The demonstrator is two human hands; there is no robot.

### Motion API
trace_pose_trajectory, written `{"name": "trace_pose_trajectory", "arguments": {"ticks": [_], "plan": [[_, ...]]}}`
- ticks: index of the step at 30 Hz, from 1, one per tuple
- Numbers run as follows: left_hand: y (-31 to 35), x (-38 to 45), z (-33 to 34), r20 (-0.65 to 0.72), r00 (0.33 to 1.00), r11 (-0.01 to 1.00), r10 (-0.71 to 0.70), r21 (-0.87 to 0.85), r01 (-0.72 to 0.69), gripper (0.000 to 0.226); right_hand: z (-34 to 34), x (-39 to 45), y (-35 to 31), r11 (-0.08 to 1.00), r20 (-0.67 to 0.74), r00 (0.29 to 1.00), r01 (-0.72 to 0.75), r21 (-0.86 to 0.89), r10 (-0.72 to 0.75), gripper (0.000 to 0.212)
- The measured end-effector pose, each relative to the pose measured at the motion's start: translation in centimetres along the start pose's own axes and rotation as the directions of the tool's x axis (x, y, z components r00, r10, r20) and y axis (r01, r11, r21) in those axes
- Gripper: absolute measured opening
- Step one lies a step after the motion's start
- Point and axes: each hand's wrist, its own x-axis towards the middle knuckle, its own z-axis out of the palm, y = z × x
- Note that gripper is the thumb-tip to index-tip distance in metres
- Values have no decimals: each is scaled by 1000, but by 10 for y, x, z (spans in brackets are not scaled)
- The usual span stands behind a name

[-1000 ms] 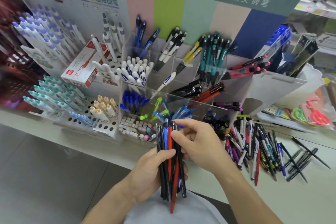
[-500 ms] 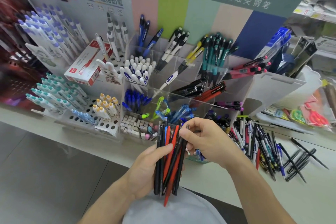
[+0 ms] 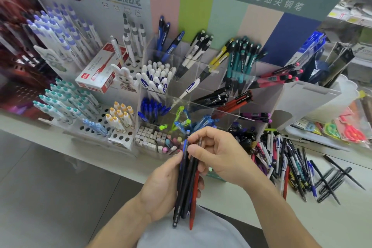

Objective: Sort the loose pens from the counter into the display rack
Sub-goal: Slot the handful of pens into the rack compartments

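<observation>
Slim pens (image 3: 184,187) (glossy) in left hand (image 3: 161,191)

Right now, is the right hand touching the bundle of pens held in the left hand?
Touching. The head view shows the right hand with thumb and fingertips closed on the top ends of the pen bundle, which the left hand grips.

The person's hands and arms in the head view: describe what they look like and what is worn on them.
Both forearms are bare up to the frame's lower edge; no sleeves, watch, bracelets or gloves show. The left hand and the right hand carry no visible rings, and the nails look short. A pale grey-white rounded garment shows between the arms at the bottom, likely the person's top.
</observation>
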Motion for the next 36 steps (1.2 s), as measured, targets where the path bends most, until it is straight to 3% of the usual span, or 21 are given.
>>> {"name": "trace_pose_trajectory", "arguments": {"ticks": [3, 11, 16, 24, 31, 36], "plan": [[-3, 0, -2, -33, 999, 998, 42, 48, -40, 43, 2, 0, 1, 997, 0, 1000, 26, -77, -26, 23], [-8, -1, -2, -124, 984, 980, 131, 166, -109, 40, 1, -1, 1, 958, -47, 998, 22, -287, -37, 15], [-8, -3, -4, -137, 986, 991, 94, 111, -79, 40, 1, 0, 0, 943, -22, 1000, 3, -333, -11, 6], [-4, -6, -5, -233, 967, 992, 98, 97, -77, 40, -16, -6, -5, 978, 46, 990, -123, -169, 132, 16], [-3, -7, -5, -311, 947, 985, 81, 172, -27, 30, -50, -18, -8, 995, -122, 990, -82, -62, 74, 4], [0, -4, -7, -368, 924, 990, 103, -57, -133, 22, -64, -27, -5, 993, -336, 941, 11, 121, 31, 5]]}}
